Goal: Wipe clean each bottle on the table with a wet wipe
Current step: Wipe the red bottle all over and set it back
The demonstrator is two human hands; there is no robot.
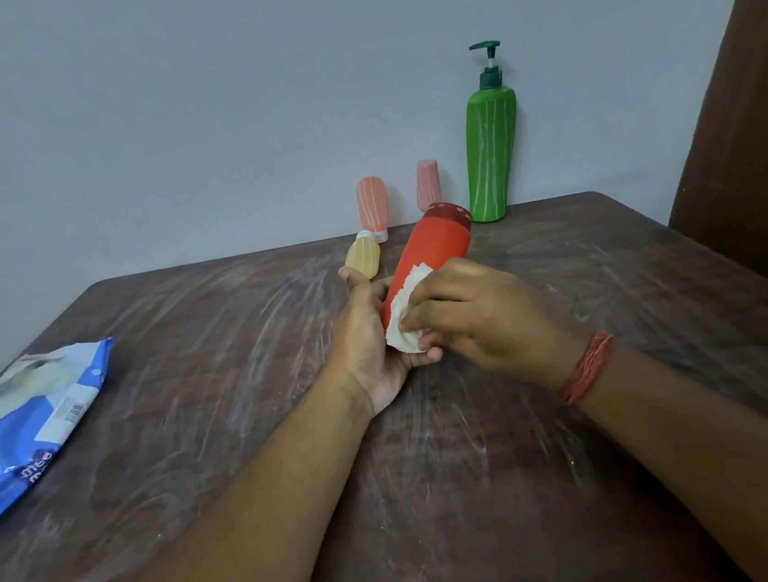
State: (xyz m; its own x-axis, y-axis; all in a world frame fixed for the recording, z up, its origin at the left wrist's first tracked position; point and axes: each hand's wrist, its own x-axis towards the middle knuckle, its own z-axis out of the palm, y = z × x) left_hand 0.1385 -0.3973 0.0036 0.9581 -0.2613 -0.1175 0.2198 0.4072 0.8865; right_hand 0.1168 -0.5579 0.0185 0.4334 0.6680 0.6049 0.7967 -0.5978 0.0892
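My left hand (pixel 368 335) cradles the lower end of a red bottle (pixel 435 249) with a dark red cap, tilted away from me above the table. My right hand (pixel 476 318) presses a crumpled white wet wipe (pixel 406 314) against the bottle's lower side. Behind it a small yellow bottle (pixel 363 257) lies on the table. An orange tube (pixel 373 208) and a pink tube (pixel 428 184) stand near the wall. A tall green pump bottle (pixel 491 154) stands at the back right, streaked with white.
A blue wet-wipe pack (pixel 24 427) lies open at the left edge of the brown table (pixel 236 355), which is smeared with white marks. A grey wall runs behind the table. A brown curtain (pixel 744 106) hangs at the right.
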